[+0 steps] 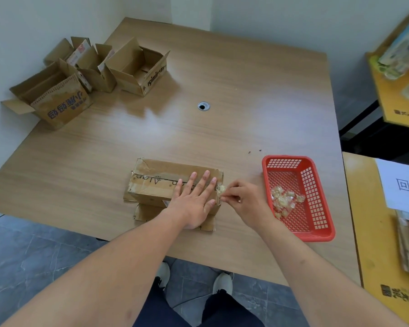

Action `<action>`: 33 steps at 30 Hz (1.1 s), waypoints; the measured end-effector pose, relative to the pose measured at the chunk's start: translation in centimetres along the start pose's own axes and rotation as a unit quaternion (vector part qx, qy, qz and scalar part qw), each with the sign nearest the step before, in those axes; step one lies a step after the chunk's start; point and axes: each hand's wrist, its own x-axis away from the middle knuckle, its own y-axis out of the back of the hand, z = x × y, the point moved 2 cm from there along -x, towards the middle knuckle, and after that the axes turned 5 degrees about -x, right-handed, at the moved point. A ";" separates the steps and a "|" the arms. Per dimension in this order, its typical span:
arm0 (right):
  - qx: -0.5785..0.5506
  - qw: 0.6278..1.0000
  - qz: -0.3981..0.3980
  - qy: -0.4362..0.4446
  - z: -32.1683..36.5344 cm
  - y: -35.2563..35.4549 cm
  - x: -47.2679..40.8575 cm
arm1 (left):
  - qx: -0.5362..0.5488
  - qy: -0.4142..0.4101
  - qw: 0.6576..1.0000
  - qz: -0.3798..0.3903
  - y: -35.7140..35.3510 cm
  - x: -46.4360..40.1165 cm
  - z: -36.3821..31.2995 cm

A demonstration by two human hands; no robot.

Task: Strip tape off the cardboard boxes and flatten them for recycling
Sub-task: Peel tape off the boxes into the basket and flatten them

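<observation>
Left hand (194, 199) flat, fingers straight, pressing box (156, 182) at table's (246, 114) near edge; right hand (243, 199) pinches crumpled tape (221, 190) at box's right end, beside basket (316, 185).

Yellow bin (401, 74) blurred, cut off by right edge.

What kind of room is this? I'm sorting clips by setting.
Probably an office or workroom set up for recycling: a wooden desk with a cable hole, opened cardboard boxes, a red basket holding stripped tape.
</observation>
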 end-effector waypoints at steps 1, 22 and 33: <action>0.020 1.000 0.001 -0.002 0.1 0.2 -0.2 | 0.002 -0.001 1.000 0.000 0.0 0.0 0.0; 0.253 0.953 0.163 -0.024 2.3 -0.4 -4.3 | -0.032 -0.047 0.998 0.009 0.7 0.2 1.6; 0.252 0.944 0.201 -0.073 3.6 0.0 -7.2 | -0.032 -0.073 0.997 0.004 1.0 0.0 2.3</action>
